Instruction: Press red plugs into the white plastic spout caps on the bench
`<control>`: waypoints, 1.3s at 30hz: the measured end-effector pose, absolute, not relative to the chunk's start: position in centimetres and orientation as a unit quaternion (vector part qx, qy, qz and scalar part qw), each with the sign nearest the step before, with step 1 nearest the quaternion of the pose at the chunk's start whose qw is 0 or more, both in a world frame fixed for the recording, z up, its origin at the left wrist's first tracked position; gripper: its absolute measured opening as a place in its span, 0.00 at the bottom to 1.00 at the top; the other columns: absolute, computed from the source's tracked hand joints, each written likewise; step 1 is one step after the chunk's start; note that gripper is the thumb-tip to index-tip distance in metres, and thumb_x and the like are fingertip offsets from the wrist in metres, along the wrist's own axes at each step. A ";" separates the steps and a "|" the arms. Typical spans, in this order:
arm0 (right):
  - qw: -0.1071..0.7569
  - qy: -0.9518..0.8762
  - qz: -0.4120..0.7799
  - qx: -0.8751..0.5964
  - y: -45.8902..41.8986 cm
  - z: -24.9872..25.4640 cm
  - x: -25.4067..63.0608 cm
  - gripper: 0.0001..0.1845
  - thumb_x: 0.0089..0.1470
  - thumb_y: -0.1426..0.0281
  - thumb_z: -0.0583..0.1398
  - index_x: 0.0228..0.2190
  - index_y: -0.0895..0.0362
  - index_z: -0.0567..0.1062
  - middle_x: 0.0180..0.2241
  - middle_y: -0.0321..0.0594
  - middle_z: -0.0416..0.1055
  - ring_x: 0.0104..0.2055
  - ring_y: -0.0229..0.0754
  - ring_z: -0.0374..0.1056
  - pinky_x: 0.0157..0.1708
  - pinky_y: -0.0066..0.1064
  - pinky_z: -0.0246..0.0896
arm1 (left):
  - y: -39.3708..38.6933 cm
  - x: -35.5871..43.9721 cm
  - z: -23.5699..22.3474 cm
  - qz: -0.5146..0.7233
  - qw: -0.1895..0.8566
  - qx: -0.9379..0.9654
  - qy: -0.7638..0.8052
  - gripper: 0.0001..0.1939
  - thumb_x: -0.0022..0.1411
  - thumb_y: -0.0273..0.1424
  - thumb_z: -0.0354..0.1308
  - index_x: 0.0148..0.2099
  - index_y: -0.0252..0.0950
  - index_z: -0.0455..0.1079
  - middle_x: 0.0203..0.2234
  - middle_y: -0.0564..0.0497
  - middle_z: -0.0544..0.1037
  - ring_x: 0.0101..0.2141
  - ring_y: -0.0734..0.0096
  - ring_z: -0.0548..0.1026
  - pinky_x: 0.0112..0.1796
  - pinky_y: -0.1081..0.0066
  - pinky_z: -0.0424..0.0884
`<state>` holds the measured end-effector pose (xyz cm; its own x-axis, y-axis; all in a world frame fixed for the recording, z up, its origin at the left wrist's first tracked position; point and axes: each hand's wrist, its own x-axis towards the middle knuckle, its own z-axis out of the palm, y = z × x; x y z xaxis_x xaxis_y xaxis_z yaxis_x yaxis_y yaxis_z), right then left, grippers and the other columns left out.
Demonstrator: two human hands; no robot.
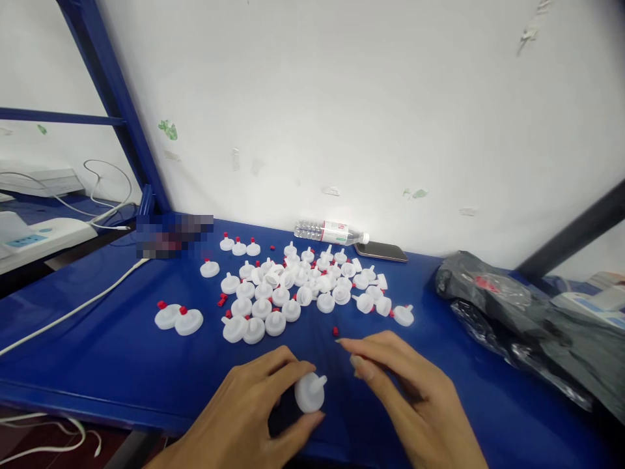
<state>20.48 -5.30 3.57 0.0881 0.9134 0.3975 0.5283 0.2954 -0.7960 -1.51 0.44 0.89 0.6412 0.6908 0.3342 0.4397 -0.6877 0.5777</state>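
My left hand [249, 410] grips a white round plastic disc part [309, 392] with a short nozzle, held just above the blue table [107, 352] near its front edge. My right hand [405, 391] hovers just right of it, fingers stretched toward a small red cap [335, 331] lying on the table, holding nothing I can see. Beyond both hands lies a pile of several white disc parts [293, 286], some with red caps. Two capped discs [178, 318] sit apart at the left.
A water bottle [332, 231] and a phone [381, 251] lie by the white wall. A black plastic bag [517, 312] fills the right side. A white cable [73, 311] crosses the left of the table. Blue rack posts [117, 104] stand at the left.
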 end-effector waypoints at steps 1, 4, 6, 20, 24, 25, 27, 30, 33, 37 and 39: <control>0.503 -0.635 0.199 -0.552 -5.3 3.6 20.4 0.08 0.64 0.65 0.66 0.42 0.42 0.86 0.39 0.31 0.83 0.40 0.35 0.79 0.39 0.18 0.72 | 0.4 -1.5 0.9 0.258 0.239 0.878 0.324 0.15 0.65 0.30 0.65 0.53 0.48 0.74 0.37 0.57 0.79 0.33 0.73 0.78 0.31 0.74 0.73; 0.523 -0.628 0.222 -0.532 -5.2 3.2 19.9 0.04 0.60 0.66 0.68 0.35 0.45 0.86 0.35 0.32 0.84 0.36 0.38 0.80 0.39 0.20 0.74 | 0.4 -1.5 1.2 0.230 0.266 0.878 0.325 0.13 0.66 0.30 0.63 0.52 0.48 0.74 0.37 0.57 0.78 0.34 0.73 0.78 0.32 0.74 0.71; 0.498 -0.636 0.257 -0.531 -5.1 2.7 19.5 0.04 0.60 0.65 0.68 0.34 0.46 0.86 0.34 0.32 0.84 0.35 0.39 0.81 0.39 0.21 0.75 | 0.5 -1.5 1.3 0.225 0.279 0.876 0.323 0.11 0.67 0.29 0.62 0.51 0.47 0.75 0.37 0.57 0.77 0.33 0.73 0.77 0.32 0.74 0.71; 0.437 -0.662 0.338 -0.506 -5.2 2.4 18.9 0.06 0.63 0.67 0.66 0.35 0.49 0.85 0.35 0.33 0.83 0.35 0.37 0.79 0.38 0.21 0.73 | -0.1 -1.6 1.3 0.238 0.200 0.901 0.302 0.16 0.61 0.30 0.72 0.49 0.47 0.74 0.42 0.57 0.79 0.39 0.67 0.83 0.37 0.68 0.78; 0.411 -0.657 0.339 -0.534 -5.1 2.0 18.9 0.07 0.63 0.67 0.65 0.39 0.47 0.85 0.36 0.32 0.82 0.35 0.36 0.77 0.37 0.21 0.70 | -0.1 -1.5 1.0 0.249 0.151 0.907 0.303 0.24 0.58 0.30 0.74 0.54 0.47 0.71 0.44 0.56 0.80 0.39 0.64 0.84 0.34 0.68 0.81; 0.405 -0.654 0.339 -0.541 -5.1 1.8 18.9 0.07 0.63 0.67 0.65 0.40 0.47 0.85 0.36 0.32 0.82 0.35 0.36 0.77 0.37 0.21 0.69 | -0.1 -1.5 0.9 0.255 0.135 0.908 0.304 0.28 0.57 0.31 0.75 0.56 0.47 0.69 0.45 0.56 0.80 0.39 0.63 0.84 0.34 0.68 0.81; 0.400 -0.648 0.342 -0.551 -5.0 1.7 18.9 0.06 0.63 0.67 0.65 0.39 0.47 0.85 0.36 0.32 0.81 0.35 0.37 0.77 0.36 0.22 0.68 | -0.2 -1.6 1.0 0.265 0.105 0.907 0.309 0.36 0.56 0.33 0.75 0.62 0.47 0.64 0.47 0.54 0.81 0.41 0.61 0.85 0.34 0.67 0.82; 0.389 -0.645 0.356 -0.553 -4.9 1.6 18.9 0.05 0.62 0.66 0.66 0.37 0.47 0.85 0.36 0.32 0.80 0.35 0.37 0.75 0.36 0.23 0.67 | -0.4 -2.0 1.5 0.277 0.097 0.904 0.310 0.39 0.59 0.32 0.70 0.68 0.49 0.58 0.51 0.52 0.81 0.43 0.61 0.84 0.37 0.68 0.83; 0.376 -0.654 0.354 -0.553 -4.8 1.7 19.0 0.05 0.61 0.69 0.66 0.36 0.48 0.84 0.36 0.32 0.78 0.34 0.36 0.73 0.35 0.23 0.65 | -0.5 -2.5 2.1 0.293 0.128 0.908 0.272 0.32 0.64 0.27 0.58 0.67 0.51 0.59 0.51 0.53 0.79 0.40 0.69 0.84 0.37 0.71 0.82; 0.356 -0.669 0.340 -0.556 -4.7 1.6 19.1 0.07 0.62 0.72 0.64 0.33 0.49 0.83 0.34 0.32 0.76 0.33 0.35 0.71 0.33 0.24 0.63 | -0.3 -2.6 1.9 0.307 0.149 0.911 0.229 0.24 0.69 0.23 0.50 0.63 0.48 0.67 0.46 0.53 0.78 0.35 0.77 0.82 0.37 0.74 0.81; 0.351 -0.673 0.332 -0.559 -4.6 1.5 19.2 0.08 0.63 0.71 0.63 0.33 0.49 0.83 0.34 0.32 0.75 0.32 0.36 0.71 0.32 0.24 0.63 | -0.2 -2.4 1.6 0.336 0.133 0.904 0.229 0.20 0.72 0.23 0.50 0.61 0.45 0.70 0.45 0.51 0.79 0.33 0.78 0.81 0.36 0.75 0.80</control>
